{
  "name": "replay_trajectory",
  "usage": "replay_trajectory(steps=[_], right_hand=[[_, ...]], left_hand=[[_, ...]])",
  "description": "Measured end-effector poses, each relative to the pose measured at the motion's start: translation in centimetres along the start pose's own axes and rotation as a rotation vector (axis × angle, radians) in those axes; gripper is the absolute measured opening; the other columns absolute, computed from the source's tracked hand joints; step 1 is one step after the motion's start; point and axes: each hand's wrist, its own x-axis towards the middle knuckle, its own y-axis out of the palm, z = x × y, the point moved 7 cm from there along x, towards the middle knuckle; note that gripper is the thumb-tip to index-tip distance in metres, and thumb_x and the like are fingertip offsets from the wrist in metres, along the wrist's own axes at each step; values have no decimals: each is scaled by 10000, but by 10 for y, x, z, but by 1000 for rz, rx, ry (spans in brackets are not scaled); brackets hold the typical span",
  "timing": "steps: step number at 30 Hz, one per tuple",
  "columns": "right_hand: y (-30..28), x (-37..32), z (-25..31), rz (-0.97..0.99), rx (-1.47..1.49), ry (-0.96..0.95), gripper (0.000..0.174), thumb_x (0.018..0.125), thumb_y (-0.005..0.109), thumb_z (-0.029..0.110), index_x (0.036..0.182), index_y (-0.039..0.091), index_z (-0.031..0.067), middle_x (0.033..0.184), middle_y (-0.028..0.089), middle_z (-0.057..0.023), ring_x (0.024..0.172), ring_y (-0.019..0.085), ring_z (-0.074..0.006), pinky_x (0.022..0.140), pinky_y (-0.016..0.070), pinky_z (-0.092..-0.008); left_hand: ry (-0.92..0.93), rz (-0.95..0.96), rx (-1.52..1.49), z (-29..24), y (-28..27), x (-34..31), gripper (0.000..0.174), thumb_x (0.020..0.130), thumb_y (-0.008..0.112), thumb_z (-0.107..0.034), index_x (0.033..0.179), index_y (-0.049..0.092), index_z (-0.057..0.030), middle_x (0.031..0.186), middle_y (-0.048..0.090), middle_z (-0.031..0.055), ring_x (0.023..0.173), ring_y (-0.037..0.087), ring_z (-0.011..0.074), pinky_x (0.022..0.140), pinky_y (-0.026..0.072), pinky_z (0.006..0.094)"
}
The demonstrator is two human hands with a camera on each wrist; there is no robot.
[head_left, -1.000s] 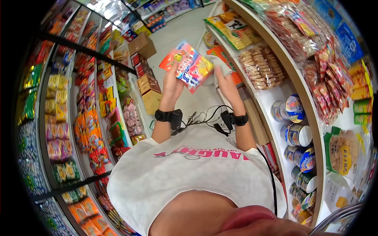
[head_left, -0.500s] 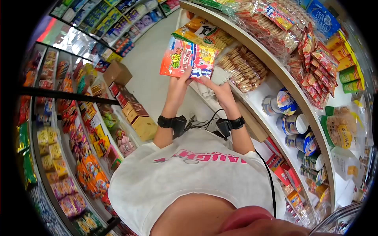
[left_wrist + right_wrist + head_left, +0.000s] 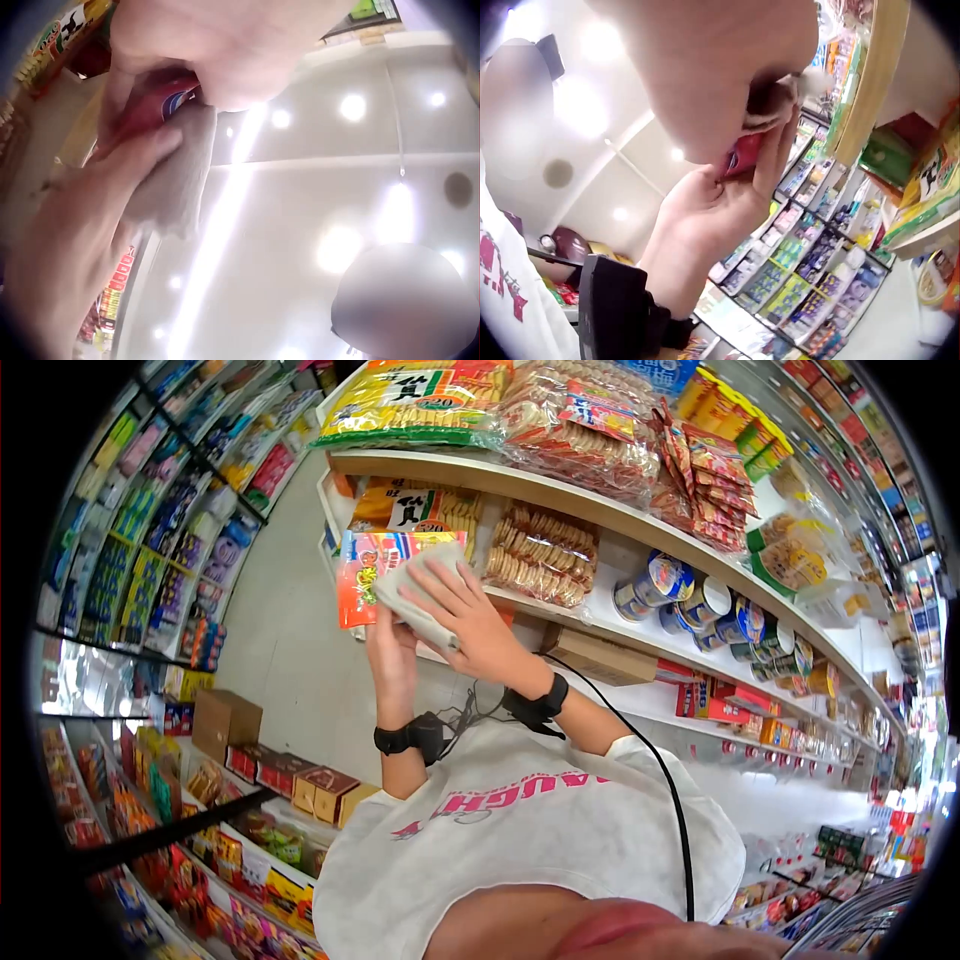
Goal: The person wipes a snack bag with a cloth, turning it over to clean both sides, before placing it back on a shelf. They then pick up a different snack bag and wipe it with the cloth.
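Note:
My left hand [image 3: 392,660] grips the lower part of a red-orange snack bag [image 3: 358,585] with cartoon print, its thumb on the front. A folded whitish cloth [image 3: 415,625] lies over the right part of the bag's face. Flat over that cloth are the spread fingers of my right hand [image 3: 480,630], with the thumb along its lower edge. In the left wrist view, the cloth [image 3: 176,176] hangs by the right thumb, and a red strip of the bag [image 3: 150,105] shows between the hands. Much of the bag's printed front is covered.
Just beyond the hands runs a white shelf [image 3: 560,480] with large bags of crackers [image 3: 410,405], packed biscuits [image 3: 540,555] and several lidded tubs [image 3: 655,585]. A cardboard box [image 3: 225,725] stands on the floor at left, beside racks of packaged snacks [image 3: 250,860].
The body has turned toward the cracker shelf, and the bag has come along. The cloth, beside and then behind the bag earlier, now covers part of its front under my right hand.

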Motion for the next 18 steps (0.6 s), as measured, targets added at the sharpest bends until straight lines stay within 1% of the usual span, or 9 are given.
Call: replay_trajectory(steps=[1, 2, 4, 5, 9, 11, 13, 15, 18], right_hand=[[-1, -2, 0, 9, 82, -14, 641, 827, 628, 76, 1447, 495, 171, 1557, 376, -97, 1460, 294, -329, 1199, 173, -564], [-3, -3, -1, 66, 90, -10, 656, 796, 648, 74, 1430, 509, 169, 1554, 379, -94, 1458, 298, -316, 1204, 168, -562], [-12, -8, 0, 169, 109, -2, 686, 734, 689, 72, 1396, 537, 165, 1547, 386, -87, 1456, 306, -288, 1214, 158, -556], [-25, -8, -2, 57, 91, 27, 540, 787, 659, 55, 1318, 607, 140, 1492, 460, -122, 1404, 392, -313, 1189, 245, -490], [-78, -10, -54, -440, 546, 389, 311, 945, 562, 83, 1243, 625, 21, 1362, 581, -138, 1284, 520, -280, 1064, 391, -358], [-85, -32, -91, -587, 638, 658, 329, 1033, 516, 207, 1228, 610, -42, 1236, 638, -94, 1169, 550, -159, 1003, 425, -319], [-97, -26, -88, -435, 641, 885, 362, 1024, 551, 253, 1238, 607, -34, 1183, 650, -85, 1111, 563, -147, 975, 440, -313], [-79, -28, -119, -407, 875, 775, 415, 996, 612, 314, 1226, 607, -32, 1096, 681, -67, 1002, 602, -130, 885, 480, -293], [-89, -24, -141, -421, 932, 693, 380, 989, 625, 305, 1178, 624, -26, 1052, 691, -45, 928, 613, -106, 816, 497, -274]], left_hand=[[-20, 13, -25, -10, 1, 3, 438, 1049, 485, -314, 1384, 458, -33, 1271, 595, 88, 1129, 600, 171, 914, 519, 348], [-34, 26, -48, -18, 3, 8, 448, 1049, 487, -320, 1393, 448, -36, 1285, 588, 88, 1152, 588, 169, 934, 509, 353], [54, 37, -30, -22, 13, 23, 447, 1049, 481, -352, 1370, 467, -41, 1274, 593, 82, 1082, 627, 163, 851, 549, 327], [80, 51, 9, -22, 23, 27, 451, 1049, 479, -362, 1361, 474, -36, 1276, 592, 81, 1070, 634, 163, 847, 551, 322], [7, 120, 164, -13, 49, 42, 441, 1042, 496, -396, 1263, 544, -17, 1148, 638, 55, 939, 630, 105, 773, 509, 246], [35, 99, 129, -10, 69, 44, 433, 1033, 519, -416, 1156, 606, -10, 957, 671, 6, 796, 584, 45, 680, 461, 206], [42, 168, 249, -4, 75, 56, 439, 1033, 519, -416, 1152, 603, -2, 960, 670, 5, 804, 583, 39, 690, 466, 210], [24, 220, 351, -2, 85, 67, 445, 1034, 521, -405, 1208, 566, 2, 1061, 650, 30, 893, 592, 49, 728, 482, 220], [84, 309, 344, -16, 119, 79, 486, 1029, 520, -421, 1263, 523, 5, 1148, 619, 52, 970, 597, 71, 791, 495, 230]])
